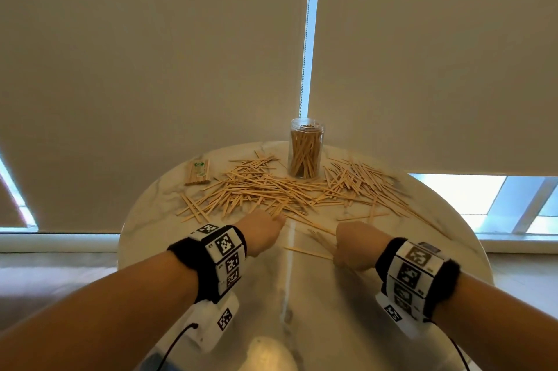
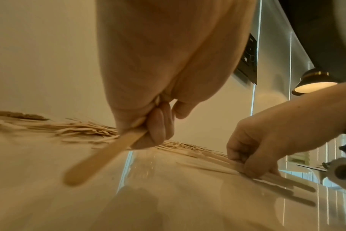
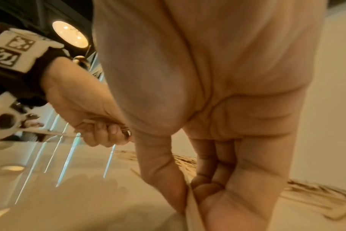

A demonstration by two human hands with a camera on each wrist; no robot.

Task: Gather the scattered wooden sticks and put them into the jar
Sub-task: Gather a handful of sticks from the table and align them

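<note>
Gathering underway: the left hand (image 1: 263, 231) grips wooden sticks (image 2: 101, 154), the right hand (image 1: 356, 245) pinches more off the table (image 1: 145, 219); next, carry them to the jar (image 1: 305, 149).

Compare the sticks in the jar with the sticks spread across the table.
The sticks in the jar stand roughly upright, packed together; the scattered sticks lie flat, criss-crossed. The jar's clear wall contains the former; the latter spread loose to both sides of the jar. Both look like the same thin, pale wood.
</note>
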